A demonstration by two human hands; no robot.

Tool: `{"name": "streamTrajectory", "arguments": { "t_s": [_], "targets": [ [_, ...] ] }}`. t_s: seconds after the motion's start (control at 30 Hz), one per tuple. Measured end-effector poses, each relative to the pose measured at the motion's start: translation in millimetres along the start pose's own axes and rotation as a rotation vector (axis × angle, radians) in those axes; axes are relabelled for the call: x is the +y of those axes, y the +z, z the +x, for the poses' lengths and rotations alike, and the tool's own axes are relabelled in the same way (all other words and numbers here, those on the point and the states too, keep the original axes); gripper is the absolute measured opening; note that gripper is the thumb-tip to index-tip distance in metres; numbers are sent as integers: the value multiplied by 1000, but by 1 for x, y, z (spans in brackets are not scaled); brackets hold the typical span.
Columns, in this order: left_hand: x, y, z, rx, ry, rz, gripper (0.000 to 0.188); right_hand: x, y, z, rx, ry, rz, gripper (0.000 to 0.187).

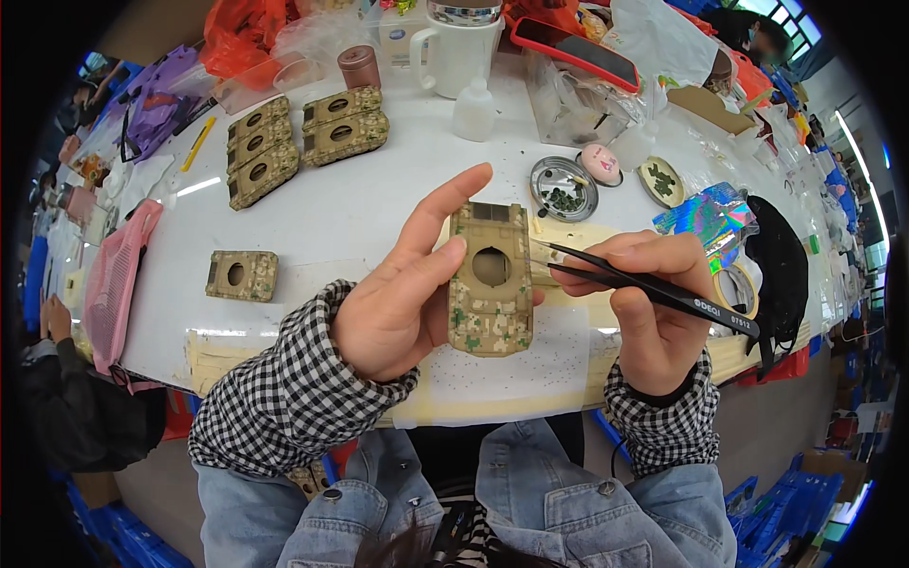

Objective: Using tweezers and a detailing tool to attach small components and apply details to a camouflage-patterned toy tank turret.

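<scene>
Two hands work over our desk (341, 218): our left hand (398, 303) grips the camouflage hull (490, 284) upright above it, while our right hand (653, 303) pinches black tweezers (644, 284) whose tips touch the hull's right edge.

Left side of the camouflage tank hull (490, 281) covered by the left hand (398, 303), black tweezers' (644, 284) middle hidden inside the right hand (653, 303) grip, round tin's (564, 188) green bits too small to tell, white mug (461, 43) cut off by the top edge, desk (360, 208) far end blurred.
</scene>
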State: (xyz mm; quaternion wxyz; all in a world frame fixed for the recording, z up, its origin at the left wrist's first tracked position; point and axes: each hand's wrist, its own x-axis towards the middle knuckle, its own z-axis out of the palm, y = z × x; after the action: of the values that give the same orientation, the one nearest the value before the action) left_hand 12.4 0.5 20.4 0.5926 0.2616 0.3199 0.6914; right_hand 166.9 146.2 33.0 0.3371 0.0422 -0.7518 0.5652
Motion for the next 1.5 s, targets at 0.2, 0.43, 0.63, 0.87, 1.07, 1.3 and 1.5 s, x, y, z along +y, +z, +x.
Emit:
{"name": "streamTrajectory", "arguments": {
  "t_s": [0.2, 0.43, 0.63, 0.87, 1.07, 1.3, 1.5],
  "targets": [
    [13, -7, -4, 0, -113, 88, 33, -6, 0, 14, -56, 57, -57, 20],
    [8, -10, -6, 5, -177, 102, 22, 0, 3, 17, -117, 74, -77, 20],
    [3, -12, -6, 4, -178, 145, 23, 0, 9, 16, -93, 104, 23, 22],
    [1, -17, -6, 11, -162, 151, 19, 2, 11, 16, -108, 113, 22, 22],
    [-1, -16, -6, 5, -146, 75, 15, 2, 8, 17, -155, 119, -5, 21],
    [-2, -15, -5, 14, -126, 94, 13, 1, 3, 17, -215, 100, -119, 21],
    [-3, -19, -7, -6, -58, 183, 13, 2, 6, 13, -137, 85, -115, 21]
  ]
}}
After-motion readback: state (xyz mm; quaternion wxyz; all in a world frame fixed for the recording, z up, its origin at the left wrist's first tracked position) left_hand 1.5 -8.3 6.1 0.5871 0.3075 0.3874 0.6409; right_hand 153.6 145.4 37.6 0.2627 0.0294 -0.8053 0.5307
